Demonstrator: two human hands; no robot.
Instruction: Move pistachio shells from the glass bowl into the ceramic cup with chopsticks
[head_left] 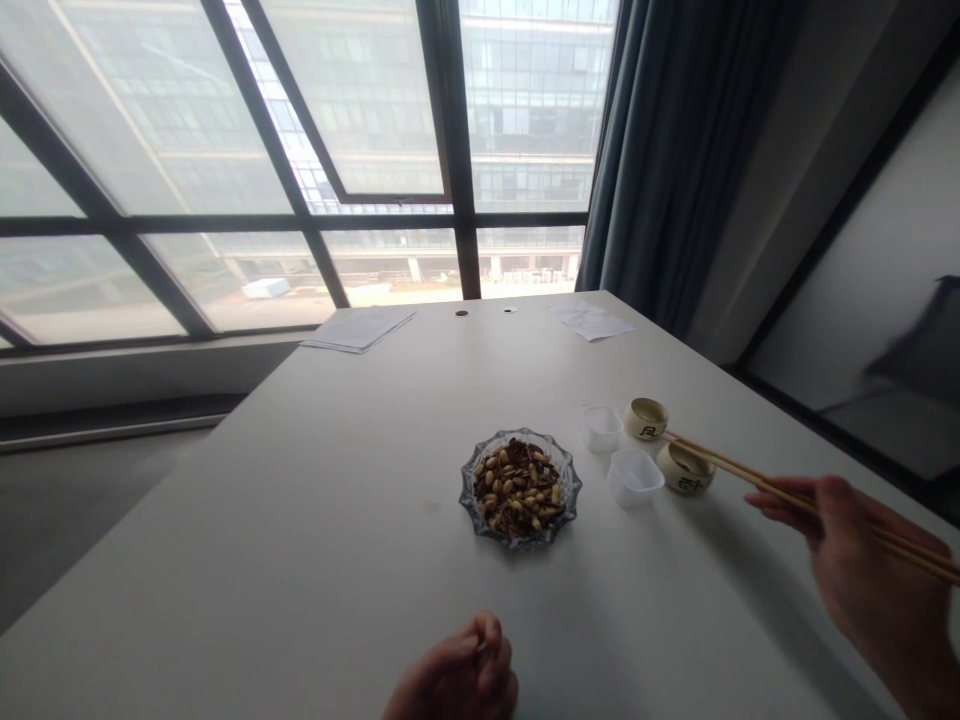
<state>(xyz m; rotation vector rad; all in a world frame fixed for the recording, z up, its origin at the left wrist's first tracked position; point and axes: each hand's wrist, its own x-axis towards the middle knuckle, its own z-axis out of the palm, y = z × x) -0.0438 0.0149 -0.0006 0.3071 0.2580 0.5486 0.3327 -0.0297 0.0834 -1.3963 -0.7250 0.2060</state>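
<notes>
My right hand (862, 560) is closed round a pair of wooden chopsticks (724, 463), whose tips reach left over two small cream cups with dark characters. The tips are close to the far cup (643, 428); the sticks pass above the near cup (686, 478). Whether they touch either cup, I cannot tell. My left hand (461, 672) is curled into a loose fist at the bottom edge, with nothing visible in it. Beyond it stands a scalloped glass bowl (574, 492) filled with a mix of brown pieces and pale pistachio-like nuts (517, 485).
Two clear plastic tubs, the far tub (602, 428) and the near tub (634, 477), stand between bowl and cups. Papers (360, 328) lie at the white table's (337, 520) far left, more sheets (596, 322) at far right. Windows and a dark curtain (667, 150) are behind.
</notes>
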